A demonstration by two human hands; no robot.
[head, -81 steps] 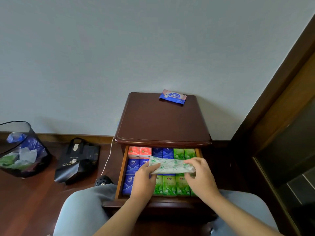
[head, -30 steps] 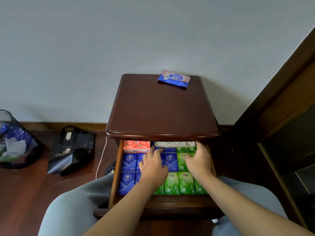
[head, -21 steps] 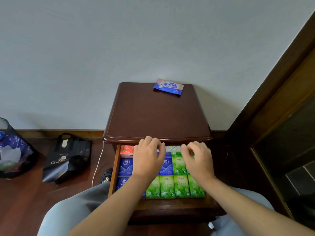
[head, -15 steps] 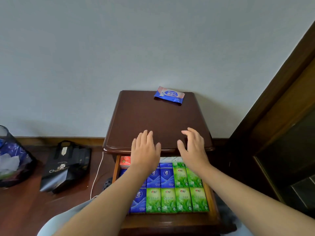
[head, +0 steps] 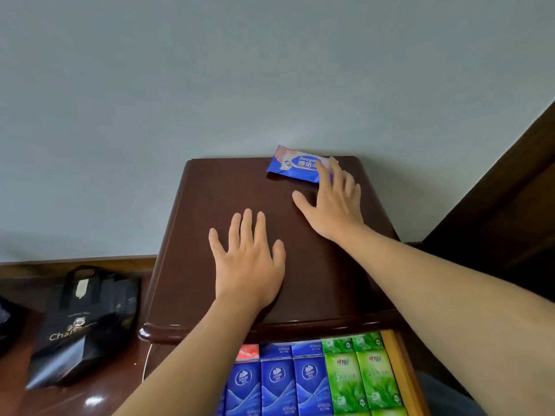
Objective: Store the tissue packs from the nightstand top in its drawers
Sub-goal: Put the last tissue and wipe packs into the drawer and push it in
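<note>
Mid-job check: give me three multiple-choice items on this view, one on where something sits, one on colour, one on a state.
1. Where does the blue wipes pack lie?
A. back right of the nightstand top
B. in the drawer
C. on the floor

2. What colour are the packs at the right side of the drawer?
A. orange
B. green
C. white

3. How is the left hand?
A. gripping a pack
B. curled in a fist
C. flat, fingers straight

Key: 1 A, it lies by the wall under the right hand fingertips; 2 B, the green tissue packs fill that side; 3 C, it holds nothing.
</note>
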